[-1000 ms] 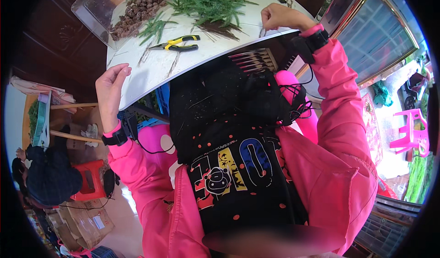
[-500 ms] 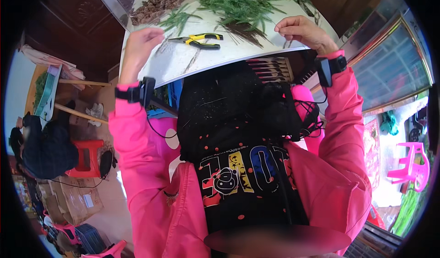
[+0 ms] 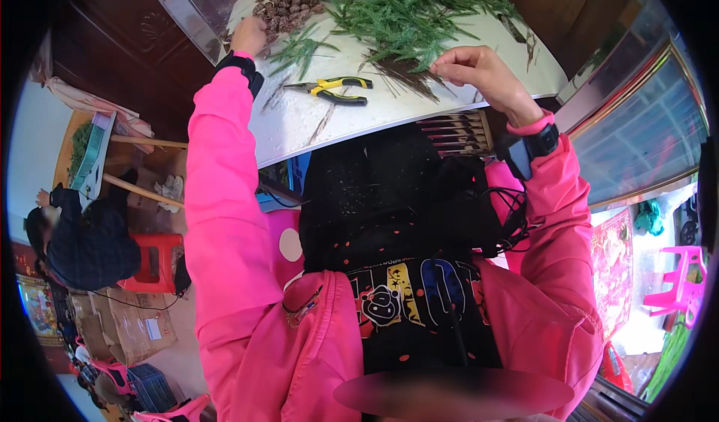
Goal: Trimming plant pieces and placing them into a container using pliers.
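My left hand (image 3: 249, 35) reaches to the near-left edge of a pile of brown pine cones (image 3: 283, 10). Its fingers are curled down, and what they hold, if anything, is hidden. Over the right part of the white table (image 3: 299, 137), my right hand (image 3: 475, 70) has thumb and forefinger pinched together beside a bundle of thin brown stems or wires (image 3: 408, 77); anything between them is too small to name. Between my hands lie pliers (image 3: 333, 90) with yellow and black handles. A loose green sprig (image 3: 303, 51) rests beyond them, and a heap of green sprigs (image 3: 404, 10) covers the far side.
A clear plastic tray (image 3: 198, 10) stands at the table's far left corner. A glass-fronted panel (image 3: 644, 122) is close on the right. Another person (image 3: 90, 238) sits off to the left beside a red stool (image 3: 157, 263). A pink chair (image 3: 678, 280) stands at far right.
My left hand has moved away from me, from beside the pliers to the pine cones. My right hand has shifted slightly left and nearer, toward the brown stems.
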`<action>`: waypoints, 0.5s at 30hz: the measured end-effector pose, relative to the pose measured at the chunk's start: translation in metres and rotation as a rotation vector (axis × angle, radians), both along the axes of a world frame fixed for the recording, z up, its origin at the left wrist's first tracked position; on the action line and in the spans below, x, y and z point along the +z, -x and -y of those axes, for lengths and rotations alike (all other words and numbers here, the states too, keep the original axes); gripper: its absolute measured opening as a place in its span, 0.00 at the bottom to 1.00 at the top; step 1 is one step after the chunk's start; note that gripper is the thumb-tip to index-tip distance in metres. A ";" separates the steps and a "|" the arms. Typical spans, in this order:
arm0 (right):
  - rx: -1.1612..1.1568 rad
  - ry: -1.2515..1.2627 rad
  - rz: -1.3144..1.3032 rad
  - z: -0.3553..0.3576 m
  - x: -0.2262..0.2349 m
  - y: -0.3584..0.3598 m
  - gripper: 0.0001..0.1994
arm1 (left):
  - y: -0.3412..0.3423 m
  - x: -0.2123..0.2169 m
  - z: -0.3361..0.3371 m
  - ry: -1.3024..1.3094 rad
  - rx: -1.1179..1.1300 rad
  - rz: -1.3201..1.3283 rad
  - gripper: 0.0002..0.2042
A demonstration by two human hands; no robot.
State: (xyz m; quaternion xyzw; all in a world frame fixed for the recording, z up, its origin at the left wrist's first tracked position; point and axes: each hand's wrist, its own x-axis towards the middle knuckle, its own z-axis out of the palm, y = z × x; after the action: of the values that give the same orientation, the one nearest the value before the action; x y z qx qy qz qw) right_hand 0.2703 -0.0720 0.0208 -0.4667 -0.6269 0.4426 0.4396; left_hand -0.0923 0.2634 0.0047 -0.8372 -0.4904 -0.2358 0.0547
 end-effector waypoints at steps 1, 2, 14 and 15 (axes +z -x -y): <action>-0.046 -0.069 0.051 -0.002 -0.003 -0.001 0.10 | 0.011 -0.005 -0.009 -0.003 0.058 -0.014 0.12; -0.051 -0.068 0.048 -0.002 -0.008 -0.004 0.10 | 0.009 -0.004 -0.013 -0.002 0.053 -0.017 0.12; -0.071 -0.063 0.019 -0.007 -0.014 -0.008 0.11 | -0.004 -0.007 -0.016 0.145 -0.175 -0.090 0.14; -0.069 -0.070 0.055 -0.007 -0.011 -0.006 0.11 | -0.006 -0.008 -0.012 0.129 -0.160 -0.051 0.14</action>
State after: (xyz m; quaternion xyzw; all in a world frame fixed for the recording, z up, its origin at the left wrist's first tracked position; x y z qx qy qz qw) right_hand 0.2761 -0.0652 0.0100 -0.4844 -0.6374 0.3919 0.4533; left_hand -0.0858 0.2754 -0.0035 -0.8812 -0.4345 -0.1860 -0.0061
